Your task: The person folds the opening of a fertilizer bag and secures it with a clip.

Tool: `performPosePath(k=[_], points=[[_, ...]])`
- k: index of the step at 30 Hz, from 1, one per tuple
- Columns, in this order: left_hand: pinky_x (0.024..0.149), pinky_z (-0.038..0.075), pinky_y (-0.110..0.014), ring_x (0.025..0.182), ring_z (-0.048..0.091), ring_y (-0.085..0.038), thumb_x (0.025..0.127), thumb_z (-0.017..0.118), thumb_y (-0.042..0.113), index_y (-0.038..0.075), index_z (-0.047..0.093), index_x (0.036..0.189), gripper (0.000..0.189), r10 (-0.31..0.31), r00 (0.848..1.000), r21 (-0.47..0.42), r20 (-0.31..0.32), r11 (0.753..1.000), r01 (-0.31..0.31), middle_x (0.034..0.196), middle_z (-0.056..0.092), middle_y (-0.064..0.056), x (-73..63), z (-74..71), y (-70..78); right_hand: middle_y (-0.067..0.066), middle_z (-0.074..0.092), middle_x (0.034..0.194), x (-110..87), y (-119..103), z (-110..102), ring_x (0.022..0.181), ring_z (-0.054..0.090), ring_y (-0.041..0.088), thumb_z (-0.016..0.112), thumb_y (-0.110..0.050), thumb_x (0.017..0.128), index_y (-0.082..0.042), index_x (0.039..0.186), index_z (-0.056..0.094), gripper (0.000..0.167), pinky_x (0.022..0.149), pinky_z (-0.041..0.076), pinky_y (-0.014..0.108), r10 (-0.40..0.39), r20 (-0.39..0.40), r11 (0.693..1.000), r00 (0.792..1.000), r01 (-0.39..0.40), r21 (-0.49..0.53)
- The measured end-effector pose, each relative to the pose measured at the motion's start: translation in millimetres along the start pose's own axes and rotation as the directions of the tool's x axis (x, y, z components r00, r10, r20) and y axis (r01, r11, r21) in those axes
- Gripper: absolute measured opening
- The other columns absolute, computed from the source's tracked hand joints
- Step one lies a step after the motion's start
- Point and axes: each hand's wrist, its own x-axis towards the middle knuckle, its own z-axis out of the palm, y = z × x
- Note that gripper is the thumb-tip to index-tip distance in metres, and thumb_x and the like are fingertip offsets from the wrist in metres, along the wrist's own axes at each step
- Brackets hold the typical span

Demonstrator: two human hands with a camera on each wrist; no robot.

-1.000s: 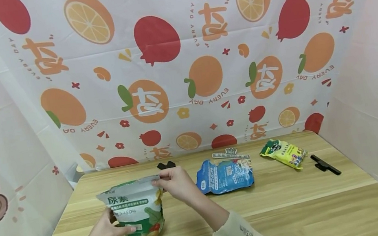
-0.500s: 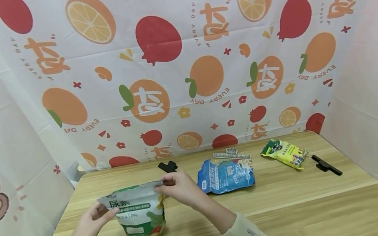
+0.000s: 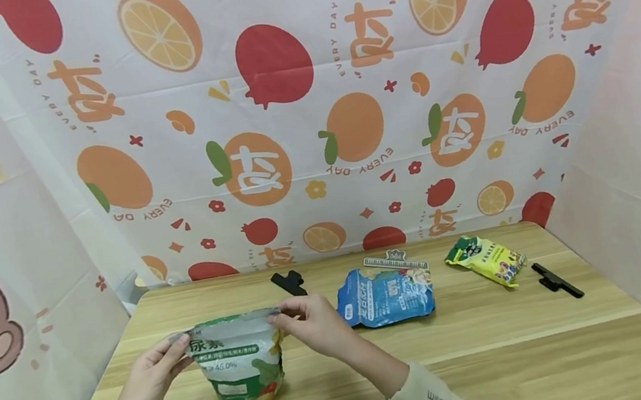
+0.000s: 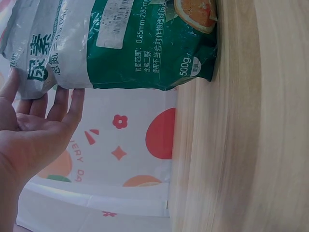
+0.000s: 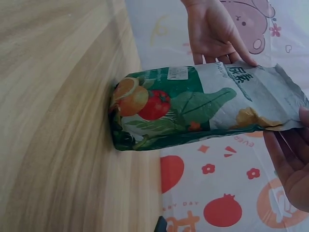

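Observation:
A green and silver fertilizer bag (image 3: 240,370) stands upright on the left part of the table, its top edge stretched between both hands. My left hand (image 3: 150,381) pinches the top left corner, thumb in front and fingers behind, as the left wrist view also shows with the bag (image 4: 125,43) turned sideways. With thumb and fingers my right hand (image 3: 315,326) pinches the top right corner. In the right wrist view the bag's (image 5: 193,104) base, printed with orange and tomato, rests on the wood.
Behind the right hand lie a black clip (image 3: 288,283) and a blue bag (image 3: 386,298) with a silver clip (image 3: 396,261) at its top. Farther right are a yellow-green packet (image 3: 487,261) and another black clip (image 3: 557,281). A printed curtain (image 3: 302,161) hangs behind the wooden table (image 3: 480,370).
My left hand has moved up from the bag's lower side to its top left corner. The right hand has kept its pinch on the other corner, slightly lower than before.

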Motion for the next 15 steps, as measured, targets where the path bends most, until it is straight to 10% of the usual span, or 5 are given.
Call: performPosePath(k=[11,13,15], points=[[0.077,0.044,-0.016,0.091,0.058,-0.003,0.099,0.04,0.007,0.019,0.069,0.098,0.032,0.033,0.999,-0.046,-0.022,0.998,-0.034,0.096,0.065,0.008,1.5,3.1,-1.4,-0.003,0.063,0.077,-0.8,0.8,1.7,0.069,0.056,0.006,0.059,-0.023,0.091,-0.004,0.091,0.069,0.021,0.059,0.049,0.022,-0.014,-0.046,1.0,0.999,0.014,0.018],[0.077,0.044,-0.016,0.09,0.058,-0.003,0.099,0.04,0.008,0.019,0.07,0.098,0.032,0.023,0.999,-0.049,-0.027,0.998,-0.025,0.096,0.065,0.008,1.4,3.2,-1.5,-0.002,0.064,0.084,-1.6,1.4,1.9,0.075,0.058,0.005,0.059,-0.019,0.092,-0.004,0.099,0.067,0.019,0.063,0.05,0.021,-0.115,-0.059,0.993,0.992,0.115,-0.002],[0.077,0.044,-0.016,0.09,0.058,-0.003,0.099,0.04,0.008,0.018,0.07,0.097,0.031,0.015,0.999,-0.052,-0.034,0.999,-0.016,0.095,0.065,0.008,1.2,3.2,-1.5,0.002,0.065,0.095,-1.3,1.8,1.2,0.086,0.059,0.008,0.06,-0.011,0.09,-0.002,0.105,0.063,0.018,0.071,0.05,0.022,-0.337,-0.06,0.939,0.939,0.331,-0.098]])
